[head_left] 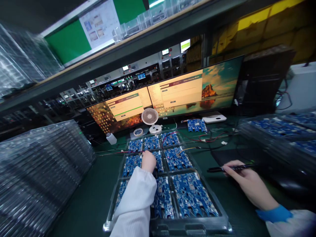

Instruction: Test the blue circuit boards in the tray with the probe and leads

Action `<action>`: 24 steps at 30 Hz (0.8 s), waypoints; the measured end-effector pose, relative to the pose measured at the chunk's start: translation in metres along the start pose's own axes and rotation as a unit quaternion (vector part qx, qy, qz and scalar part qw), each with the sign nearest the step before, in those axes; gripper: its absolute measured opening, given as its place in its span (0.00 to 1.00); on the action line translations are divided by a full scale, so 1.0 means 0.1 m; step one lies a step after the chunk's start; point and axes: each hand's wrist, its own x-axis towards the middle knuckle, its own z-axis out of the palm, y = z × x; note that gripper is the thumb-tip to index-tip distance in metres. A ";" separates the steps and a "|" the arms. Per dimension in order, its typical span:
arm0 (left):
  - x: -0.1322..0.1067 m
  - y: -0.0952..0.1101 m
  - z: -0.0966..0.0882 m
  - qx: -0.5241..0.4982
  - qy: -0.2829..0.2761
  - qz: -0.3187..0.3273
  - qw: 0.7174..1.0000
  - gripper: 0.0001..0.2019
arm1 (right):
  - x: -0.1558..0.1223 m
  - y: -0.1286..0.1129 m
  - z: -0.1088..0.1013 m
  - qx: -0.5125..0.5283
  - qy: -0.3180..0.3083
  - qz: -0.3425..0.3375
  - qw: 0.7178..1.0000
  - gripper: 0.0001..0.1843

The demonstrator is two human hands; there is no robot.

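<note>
My left hand (pixel 149 161) reaches over a clear plastic tray (pixel 192 226) that holds several blue circuit boards (pixel 194 194) in compartments. Its fingers are pinched at a board in the middle row, where a thin red and black cable (pixel 125 151) runs in from the left to the fingertips. The hand itself hides the cable's end. To the right of the tray, my right hand (pixel 249 182) is closed round a black pen (pixel 217 169), held roughly level above the dark mat. A yellow wire (pixel 186 150) reaches a board in the right column.
Stacked clear trays (pixel 44 177) stand at the left, and trays of boards (pixel 278 126) at the right. Behind are two monitors (pixel 182 90), a small fan (pixel 150 117), a tape roll (pixel 138 132), a white bottle (pixel 111 138) and a loose board (pixel 197 125). A shelf (pixel 138 42) crosses overhead.
</note>
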 end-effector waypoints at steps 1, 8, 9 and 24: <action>-0.03 -0.03 -0.06 -0.018 0.003 -0.009 1.000 0.07 | 0.00 0.01 -0.01 0.000 -0.005 0.003 1.000 0.24; -0.86 -0.63 -0.87 -0.429 -0.026 -0.023 0.903 0.12 | 0.04 0.22 -0.02 0.007 -0.001 0.009 1.000 0.22; -1.02 -0.75 -0.96 -0.486 -0.045 -0.039 0.872 0.16 | 0.05 0.25 -0.02 0.008 0.001 0.008 1.000 0.22; -1.55 -1.49 -0.55 -0.173 0.045 -0.007 0.984 0.07 | -0.14 0.23 0.20 0.004 0.005 0.000 1.000 0.24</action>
